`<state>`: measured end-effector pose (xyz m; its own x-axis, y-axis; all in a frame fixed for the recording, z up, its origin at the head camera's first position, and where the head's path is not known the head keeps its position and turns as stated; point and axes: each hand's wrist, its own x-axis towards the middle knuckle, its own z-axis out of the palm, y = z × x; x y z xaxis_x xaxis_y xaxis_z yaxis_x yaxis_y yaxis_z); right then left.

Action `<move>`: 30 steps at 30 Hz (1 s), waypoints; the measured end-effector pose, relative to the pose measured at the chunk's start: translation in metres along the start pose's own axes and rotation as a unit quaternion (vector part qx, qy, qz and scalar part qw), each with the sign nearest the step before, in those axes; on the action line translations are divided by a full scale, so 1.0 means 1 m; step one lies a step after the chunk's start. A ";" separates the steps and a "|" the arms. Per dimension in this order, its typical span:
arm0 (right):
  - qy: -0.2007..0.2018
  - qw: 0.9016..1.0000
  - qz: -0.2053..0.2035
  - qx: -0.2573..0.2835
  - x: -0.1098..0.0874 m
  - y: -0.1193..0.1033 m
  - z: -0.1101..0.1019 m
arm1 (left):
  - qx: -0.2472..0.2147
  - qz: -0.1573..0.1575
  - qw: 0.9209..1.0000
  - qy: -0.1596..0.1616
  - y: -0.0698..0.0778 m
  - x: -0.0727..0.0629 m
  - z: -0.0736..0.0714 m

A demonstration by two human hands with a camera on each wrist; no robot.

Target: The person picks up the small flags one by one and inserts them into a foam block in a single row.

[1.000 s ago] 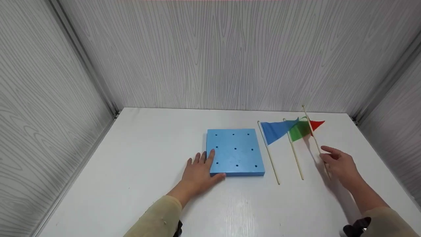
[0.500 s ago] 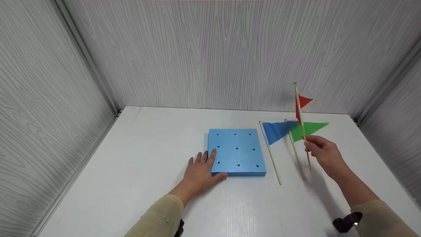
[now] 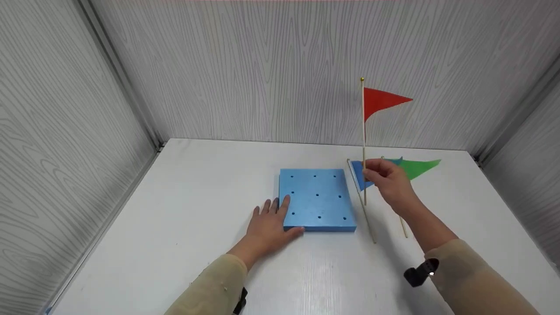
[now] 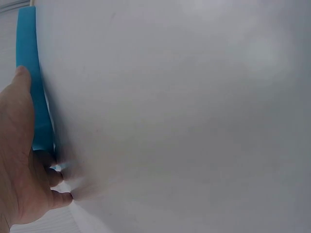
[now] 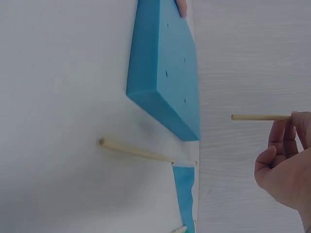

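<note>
Nearest, the left hand (image 3: 267,227) stays put, fingers outstretched, on the near left corner of the blue block (image 3: 306,203). And here's the right hand (image 3: 391,181), pinching the red flag (image 3: 378,101) by its stick: a second ago it leaned low, now it's upright and nearer the block, with the blue flag (image 3: 357,175) lying below that hand and the green flag (image 3: 418,168) to its right.

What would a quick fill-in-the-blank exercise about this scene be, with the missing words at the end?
1. The held flag, pinched by the right hand, is coloured ____.
2. The left hand touches a block whose top has exactly ____ holes.
3. On the table lie a blue flag and a third flag, coloured ____.

Missing words: red; nine; green.
</note>
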<state>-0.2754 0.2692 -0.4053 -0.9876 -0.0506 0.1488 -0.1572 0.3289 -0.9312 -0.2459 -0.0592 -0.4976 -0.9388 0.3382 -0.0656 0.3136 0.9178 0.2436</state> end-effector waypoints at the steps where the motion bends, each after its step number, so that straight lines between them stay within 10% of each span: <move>1: -0.002 1.000 -0.001 0.006 0.003 -0.001 0.006 | -0.001 -0.001 1.000 0.000 0.000 0.000 0.000; 30: -0.001 0.995 -0.039 0.090 0.034 -0.007 0.132 | 0.001 0.010 1.000 0.016 0.009 -0.001 0.006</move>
<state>-0.3085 0.1407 -0.4374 -0.9721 -0.0724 0.2230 -0.2316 0.1497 -0.9612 -0.2417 -0.0502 -0.5014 -0.9364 0.3496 -0.0305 0.3323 0.9112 0.2436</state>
